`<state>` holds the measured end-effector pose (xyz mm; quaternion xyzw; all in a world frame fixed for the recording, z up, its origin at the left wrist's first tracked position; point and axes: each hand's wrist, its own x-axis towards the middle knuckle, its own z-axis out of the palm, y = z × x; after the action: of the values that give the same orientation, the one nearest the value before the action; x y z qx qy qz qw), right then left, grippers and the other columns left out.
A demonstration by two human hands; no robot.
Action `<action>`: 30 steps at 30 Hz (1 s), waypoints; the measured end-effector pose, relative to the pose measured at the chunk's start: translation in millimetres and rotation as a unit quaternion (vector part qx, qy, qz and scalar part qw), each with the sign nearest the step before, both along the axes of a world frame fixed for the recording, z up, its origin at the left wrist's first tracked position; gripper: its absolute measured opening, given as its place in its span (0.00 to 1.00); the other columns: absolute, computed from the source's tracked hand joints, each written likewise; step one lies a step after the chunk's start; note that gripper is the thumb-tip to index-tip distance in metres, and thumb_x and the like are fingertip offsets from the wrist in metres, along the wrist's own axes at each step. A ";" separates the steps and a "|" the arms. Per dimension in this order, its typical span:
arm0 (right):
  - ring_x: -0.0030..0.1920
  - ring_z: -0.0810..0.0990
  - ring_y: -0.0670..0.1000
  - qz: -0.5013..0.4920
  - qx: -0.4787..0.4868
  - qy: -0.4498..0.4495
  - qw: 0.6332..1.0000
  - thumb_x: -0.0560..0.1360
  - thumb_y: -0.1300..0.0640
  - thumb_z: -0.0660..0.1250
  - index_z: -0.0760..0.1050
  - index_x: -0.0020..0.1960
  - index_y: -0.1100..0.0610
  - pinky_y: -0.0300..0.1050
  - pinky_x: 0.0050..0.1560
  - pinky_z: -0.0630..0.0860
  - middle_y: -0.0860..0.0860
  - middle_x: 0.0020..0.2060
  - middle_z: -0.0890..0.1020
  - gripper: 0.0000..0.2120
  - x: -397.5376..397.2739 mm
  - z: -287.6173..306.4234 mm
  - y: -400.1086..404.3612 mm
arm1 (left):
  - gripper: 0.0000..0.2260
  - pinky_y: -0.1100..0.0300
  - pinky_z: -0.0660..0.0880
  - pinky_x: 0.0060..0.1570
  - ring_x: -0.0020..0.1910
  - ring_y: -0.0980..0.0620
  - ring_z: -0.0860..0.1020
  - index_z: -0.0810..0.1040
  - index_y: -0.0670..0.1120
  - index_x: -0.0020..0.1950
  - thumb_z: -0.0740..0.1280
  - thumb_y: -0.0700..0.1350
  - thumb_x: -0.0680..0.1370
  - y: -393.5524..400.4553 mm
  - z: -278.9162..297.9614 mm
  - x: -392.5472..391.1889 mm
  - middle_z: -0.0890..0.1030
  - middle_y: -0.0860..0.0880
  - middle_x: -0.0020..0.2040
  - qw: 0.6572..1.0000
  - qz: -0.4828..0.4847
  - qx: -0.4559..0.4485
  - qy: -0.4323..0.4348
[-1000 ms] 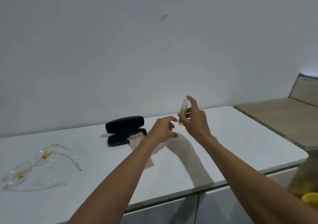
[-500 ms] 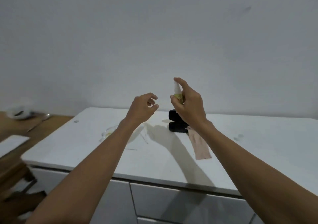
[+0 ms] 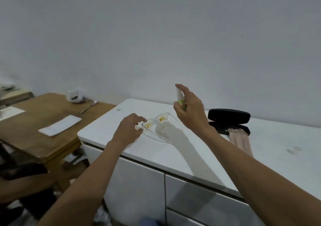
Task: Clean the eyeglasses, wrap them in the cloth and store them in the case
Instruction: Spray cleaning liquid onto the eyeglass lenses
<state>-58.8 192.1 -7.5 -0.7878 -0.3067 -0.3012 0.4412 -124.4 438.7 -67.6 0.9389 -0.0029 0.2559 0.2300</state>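
While the left hand (image 3: 127,132) reaches down over the near-left part of the white cabinet top (image 3: 191,158), its fingers are curled and partly spread around the left end of the clear eyeglasses (image 3: 156,124); whether they actually pinch the frame or only touch it cannot be told. The eyeglasses lie on the top with temples unfolded toward the person and yellow marks on both lenses, not far from the cabinet's left edge. The right hand (image 3: 190,111) is raised above the surface just right of the glasses, fingers wrapped closed on a small white spray bottle (image 3: 180,99) held upright, index finger resting on its cap.

Farther right, toward the wall, the black case (image 3: 229,120) sits open with its lid up, and the pale pink cloth (image 3: 240,141) hangs out of its lower half and trails across the top toward the front edge. Between glasses and case the top is bare apart from the arm's shadow, and the wide stretch right of the cloth carries only a faint smudge (image 3: 294,150). The front edge runs diagonally under both forearms, with drawer fronts below it.

Left of the cabinet, across a narrow gap, stands a lower wooden table (image 3: 40,139) holding a white sheet (image 3: 60,125), a spoon (image 3: 88,106) and a small white cup (image 3: 74,96). A plain grey-white wall (image 3: 156,34) fills the background.
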 end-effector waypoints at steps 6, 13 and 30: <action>0.38 0.72 0.41 -0.009 0.001 0.002 1.000 0.76 0.60 0.66 0.69 0.75 0.50 0.41 0.47 0.67 0.44 0.45 0.74 0.27 3.0 0.6 -5.2 | 0.08 0.51 0.81 0.43 0.37 0.46 0.82 0.87 0.43 0.48 0.75 0.33 0.72 -11.1 -10.1 9.8 0.85 0.46 0.44 0.995 0.002 0.021 -0.099; 0.37 0.72 0.50 -0.081 0.069 0.020 0.994 0.76 0.59 0.65 0.68 0.74 0.49 0.46 0.44 0.70 0.50 0.40 0.76 0.27 14.3 -0.5 -32.0 | 0.08 0.69 0.78 0.44 0.40 0.45 0.85 0.87 0.38 0.46 0.74 0.29 0.71 -27.8 3.2 24.3 0.87 0.43 0.43 0.963 0.058 -0.201 -0.172; 0.28 0.70 0.46 -0.027 -0.036 0.045 0.998 0.79 0.62 0.61 0.70 0.70 0.49 0.51 0.36 0.70 0.45 0.24 0.66 0.21 -2.4 -26.1 -25.2 | 0.04 0.61 0.82 0.38 0.32 0.48 0.83 0.85 0.39 0.45 0.74 0.32 0.73 -53.6 58.8 36.6 0.84 0.41 0.36 0.869 0.054 -0.459 -0.179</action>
<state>-61.2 166.9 -33.5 -0.8240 -0.2758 -0.2661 0.4173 -87.8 385.1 -8.8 0.6643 0.1247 0.4045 0.6161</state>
